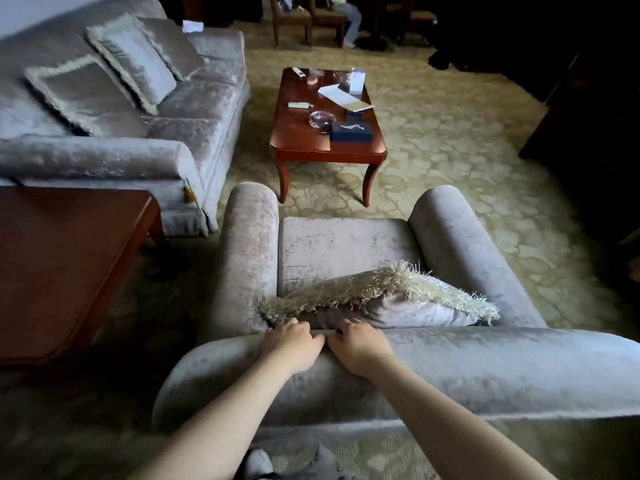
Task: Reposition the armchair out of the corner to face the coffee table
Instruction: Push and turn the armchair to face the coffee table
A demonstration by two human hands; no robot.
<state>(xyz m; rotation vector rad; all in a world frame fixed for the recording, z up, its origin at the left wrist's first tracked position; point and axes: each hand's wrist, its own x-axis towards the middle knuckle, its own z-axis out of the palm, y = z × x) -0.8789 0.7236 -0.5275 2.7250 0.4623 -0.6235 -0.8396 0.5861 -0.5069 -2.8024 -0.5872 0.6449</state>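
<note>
I stand behind a grey velvet armchair (346, 244) and look over its backrest. Its seat opens toward the red-brown wooden coffee table (304, 143) a short way ahead. My left hand (292, 344) and my right hand (358, 344) lie side by side on the top of the backrest, left of its middle, with fingers curled over the front edge. A fringed cushion (398, 303) leans on the seat just below my fingers.
A matching grey sofa (114, 147) with two cushions stands at the left. A dark wooden side table (62, 265) sits close to the armchair's left arm. Papers, a tissue box and a glass ashtray lie on the coffee table. Dark furniture lines the right; patterned carpet lies between.
</note>
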